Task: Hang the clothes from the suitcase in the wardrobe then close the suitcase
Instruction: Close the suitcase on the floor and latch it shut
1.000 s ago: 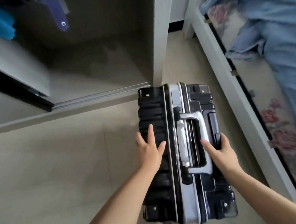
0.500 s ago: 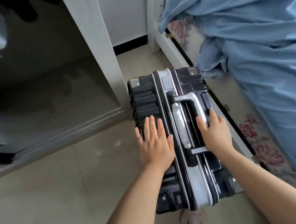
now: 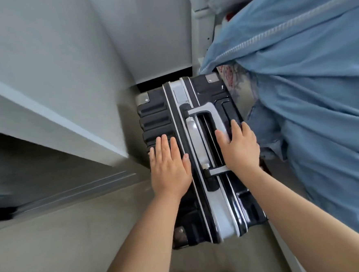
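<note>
Beige floor runs between a white wardrobe at nine o'clock and a bed draped in a blue blanket at three o'clock. Straight fingers of the left hand, pressed together, lie flat on the ribbed black shell of the suitcase. The right hand rests palm-down on the silver handle, fingers loosely spread. Closed, the suitcase stands centre frame, its long axis running from twelve to six o'clock. Both forearms reach forward from six o'clock.
</note>
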Demonstrator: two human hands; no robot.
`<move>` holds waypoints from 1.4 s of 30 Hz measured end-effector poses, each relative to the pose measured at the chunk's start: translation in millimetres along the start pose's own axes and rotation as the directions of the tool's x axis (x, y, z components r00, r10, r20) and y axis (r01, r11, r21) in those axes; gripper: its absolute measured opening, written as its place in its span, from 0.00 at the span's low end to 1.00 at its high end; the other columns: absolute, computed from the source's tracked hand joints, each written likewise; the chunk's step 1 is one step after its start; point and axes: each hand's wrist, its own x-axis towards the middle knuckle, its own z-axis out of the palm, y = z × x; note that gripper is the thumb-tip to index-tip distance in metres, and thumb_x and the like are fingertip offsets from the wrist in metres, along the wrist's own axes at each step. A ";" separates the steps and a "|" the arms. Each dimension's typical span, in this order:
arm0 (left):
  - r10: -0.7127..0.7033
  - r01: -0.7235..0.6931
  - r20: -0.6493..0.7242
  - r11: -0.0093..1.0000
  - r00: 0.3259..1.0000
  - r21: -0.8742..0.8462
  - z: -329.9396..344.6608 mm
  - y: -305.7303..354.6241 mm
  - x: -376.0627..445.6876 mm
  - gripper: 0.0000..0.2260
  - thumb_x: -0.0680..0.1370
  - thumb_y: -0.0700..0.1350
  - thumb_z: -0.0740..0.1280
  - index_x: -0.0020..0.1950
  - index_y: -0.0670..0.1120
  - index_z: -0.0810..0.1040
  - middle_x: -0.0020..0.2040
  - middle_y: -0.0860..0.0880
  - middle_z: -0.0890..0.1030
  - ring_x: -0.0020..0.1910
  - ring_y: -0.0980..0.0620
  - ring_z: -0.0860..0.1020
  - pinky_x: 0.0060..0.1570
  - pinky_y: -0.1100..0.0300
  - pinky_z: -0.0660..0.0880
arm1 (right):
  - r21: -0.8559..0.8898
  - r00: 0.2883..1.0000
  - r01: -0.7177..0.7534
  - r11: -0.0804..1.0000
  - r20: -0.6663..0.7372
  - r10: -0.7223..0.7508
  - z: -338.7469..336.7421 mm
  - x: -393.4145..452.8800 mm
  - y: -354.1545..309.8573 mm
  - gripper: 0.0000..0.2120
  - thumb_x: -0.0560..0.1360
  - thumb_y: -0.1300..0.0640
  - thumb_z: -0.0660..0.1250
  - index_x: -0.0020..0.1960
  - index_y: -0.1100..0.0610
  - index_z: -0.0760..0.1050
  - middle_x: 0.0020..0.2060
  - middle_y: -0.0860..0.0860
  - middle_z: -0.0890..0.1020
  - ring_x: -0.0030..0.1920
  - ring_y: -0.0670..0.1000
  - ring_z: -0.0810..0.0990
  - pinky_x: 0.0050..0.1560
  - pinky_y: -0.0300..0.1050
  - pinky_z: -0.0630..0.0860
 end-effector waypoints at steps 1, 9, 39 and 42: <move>-0.002 0.002 -0.021 1.000 1.000 -0.007 -3.8 -2.0 11.3 0.37 0.71 0.55 0.34 0.74 0.39 0.57 0.75 0.40 0.56 0.75 0.44 0.52 0.71 0.54 0.41 | 0.001 1.000 0.008 1.000 0.012 -0.008 -0.4 10.4 -7.1 0.29 0.79 0.43 0.52 0.75 0.55 0.53 0.74 0.57 0.55 0.74 0.56 0.53 0.71 0.54 0.53; -0.012 0.024 -0.148 0.996 0.989 0.081 -37.2 -14.3 132.1 0.23 0.74 0.47 0.52 0.58 0.34 0.78 0.58 0.35 0.78 0.58 0.38 0.77 0.55 0.40 0.71 | 0.020 0.996 0.023 1.000 0.085 -0.024 -6.9 116.4 -68.9 0.30 0.78 0.41 0.50 0.76 0.53 0.50 0.75 0.55 0.51 0.75 0.53 0.50 0.72 0.53 0.52; -0.096 0.087 -0.208 0.995 0.973 -0.051 -117.7 -44.3 423.8 0.36 0.71 0.56 0.36 0.73 0.39 0.59 0.74 0.41 0.60 0.75 0.45 0.55 0.70 0.57 0.42 | -0.006 0.988 0.102 0.995 0.118 -0.101 -23.2 387.1 -234.8 0.30 0.78 0.41 0.51 0.76 0.54 0.50 0.75 0.56 0.52 0.75 0.54 0.52 0.71 0.53 0.54; -0.080 0.068 -0.238 0.996 0.968 -0.060 -120.4 -44.4 425.4 0.34 0.73 0.55 0.39 0.72 0.38 0.63 0.73 0.39 0.63 0.74 0.43 0.59 0.70 0.55 0.46 | -0.011 0.986 0.091 0.996 0.140 -0.088 -23.6 390.4 -236.3 0.30 0.78 0.42 0.50 0.76 0.54 0.49 0.75 0.56 0.52 0.75 0.55 0.51 0.72 0.53 0.53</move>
